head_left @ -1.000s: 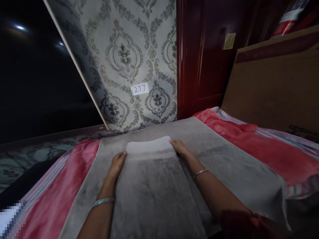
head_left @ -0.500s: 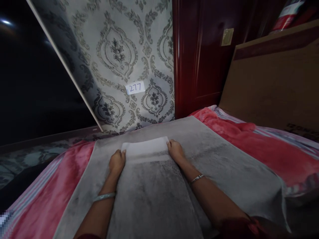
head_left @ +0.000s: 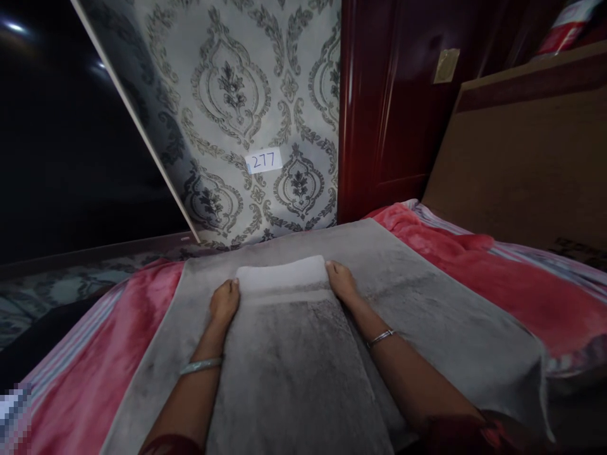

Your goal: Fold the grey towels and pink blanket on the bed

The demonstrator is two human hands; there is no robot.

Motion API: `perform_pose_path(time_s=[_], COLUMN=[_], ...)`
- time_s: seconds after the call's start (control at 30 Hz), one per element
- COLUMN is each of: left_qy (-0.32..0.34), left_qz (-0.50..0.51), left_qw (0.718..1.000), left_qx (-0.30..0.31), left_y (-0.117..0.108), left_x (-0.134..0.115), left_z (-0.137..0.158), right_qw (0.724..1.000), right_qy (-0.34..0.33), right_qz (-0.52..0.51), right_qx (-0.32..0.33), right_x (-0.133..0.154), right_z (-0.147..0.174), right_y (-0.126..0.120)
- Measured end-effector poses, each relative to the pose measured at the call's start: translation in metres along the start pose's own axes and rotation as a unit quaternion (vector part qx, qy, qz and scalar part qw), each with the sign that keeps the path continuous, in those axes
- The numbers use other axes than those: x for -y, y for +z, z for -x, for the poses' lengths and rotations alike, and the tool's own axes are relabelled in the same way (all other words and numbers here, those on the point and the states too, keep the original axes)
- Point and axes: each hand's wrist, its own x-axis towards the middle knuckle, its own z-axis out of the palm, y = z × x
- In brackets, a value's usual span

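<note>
One white-ended grey cloth [head_left: 294,360], lower centre of frame, on a wider grey sheet [head_left: 436,328]; far corners pinched by left hand [head_left: 224,302] and right hand [head_left: 340,282]. Fault foreseeable, to my eye: skewing or creasing, from uneven pull.

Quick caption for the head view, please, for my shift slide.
Left hand and right hand hold the white end of a gray towel by its sides, over a gray blanket.
</note>
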Motion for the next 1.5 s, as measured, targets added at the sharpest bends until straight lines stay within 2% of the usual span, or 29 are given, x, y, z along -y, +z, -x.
perform_pose_path(time_s=[0.13, 0.27, 0.43, 0.63, 0.97, 1.13, 1.3, 1.43, 1.5], left_qy=[0.029, 0.054, 0.037, 0.027, 0.072, 0.09, 0.075, 0.037, 0.026], left_qz=[0.045, 0.095, 0.103, 0.103, 0.182, 0.231, 0.19, 0.054, 0.026], left_qw=[0.998, 0.994, 0.994, 0.994, 0.978, 0.967, 0.976, 0.997, 0.999], left_qx=[-0.016, -0.005, -0.03, -0.023, -0.067, -0.05, -0.08, -0.034, -0.022], left_y=[0.002, 0.005, 0.008, 0.009, 0.008, 0.01, 0.011, 0.007, 0.006], left_x=[0.004, 0.007, 0.01, 0.008, 0.009, 0.011, 0.009, 0.004, 0.001], left_z=[-0.001, -0.006, -0.01, -0.013, -0.005, -0.006, -0.006, -0.005, -0.004], right_qw=[0.999, 0.999, 0.999, 1.0, 0.999, 0.997, 0.998, 0.999, 0.999], right_qy=[-0.01, -0.007, -0.001, 0.019, -0.006, -0.024, -0.008, 0.016, 0.019], right_qz=[-0.034, -0.048, -0.045, -0.024, -0.044, -0.075, -0.061, -0.039, -0.035], right_qx=[-0.006, -0.007, -0.01, -0.004, -0.007, -0.015, -0.015, -0.008, -0.004], right_x=[-0.005, -0.005, -0.002, 0.0, -0.002, -0.002, -0.002, -0.001, 0.0], right_z=[-0.004, -0.004, -0.002, -0.001, 0.001, 0.0, 0.0, 0.0, 0.001], right_y=[0.004, 0.006, 0.005, 0.004, 0.004, 0.006, 0.008, 0.009, 0.008])
